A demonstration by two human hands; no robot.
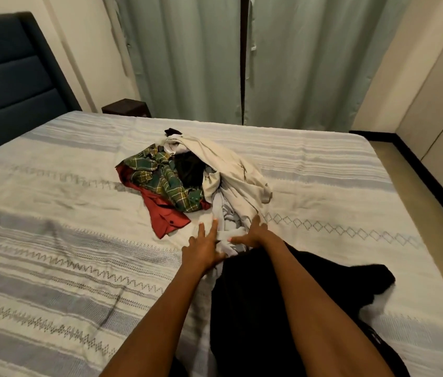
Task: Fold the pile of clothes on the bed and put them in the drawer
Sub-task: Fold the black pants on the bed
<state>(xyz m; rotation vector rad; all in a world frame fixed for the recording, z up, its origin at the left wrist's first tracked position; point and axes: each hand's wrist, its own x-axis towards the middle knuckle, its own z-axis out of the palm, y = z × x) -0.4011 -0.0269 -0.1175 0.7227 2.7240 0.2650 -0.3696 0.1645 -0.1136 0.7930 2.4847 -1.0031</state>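
Head view shows us barely started: our left hand (204, 247) lies open with fingers spread, and our right hand (253, 235) presses flat on pale cloth at the near edge of the pile of clothes (193, 178), still heaped mid-frame on the bed (51, 240). Nothing looks folded; no drawer in sight.

No text, label, brand, number or sign can be read anywhere in the view. Only woven zigzag and diamond patterns are seen on the bedspread (79, 240), and a plaid pattern on the green shirt (160, 175).
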